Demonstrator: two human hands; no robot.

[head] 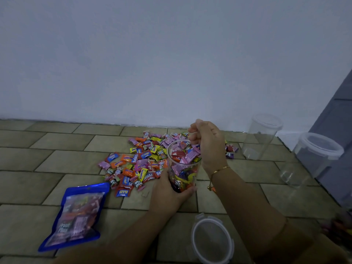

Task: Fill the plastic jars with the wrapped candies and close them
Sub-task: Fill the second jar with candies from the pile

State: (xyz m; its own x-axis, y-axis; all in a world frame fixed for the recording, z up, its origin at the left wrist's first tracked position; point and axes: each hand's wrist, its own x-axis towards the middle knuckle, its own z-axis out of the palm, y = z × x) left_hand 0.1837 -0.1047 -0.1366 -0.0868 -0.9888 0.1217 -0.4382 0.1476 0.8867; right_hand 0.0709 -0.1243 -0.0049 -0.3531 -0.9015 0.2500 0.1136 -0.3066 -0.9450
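The left hand [172, 189] grips the nearly full clear jar [183, 164] low on its wall, at 5 o'clock of the candy pile [141, 161], while the right hand [208, 143] hovers loosely curled over its mouth; whether it pinches a candy I cannot tell. Heaped wrappers could spill, or block the lid [212, 239] lying at 6 o'clock from sealing

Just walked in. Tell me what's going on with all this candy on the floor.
A person is filling a clear plastic jar with wrapped candies from a pile on the tiled floor. The left hand grips the jar near its base, and the right hand is over its open mouth. The jar looks nearly full. Its lid lies on the floor nearby. Two empty jars with lids on stand to the right, and a blue candy bag lies to the left.
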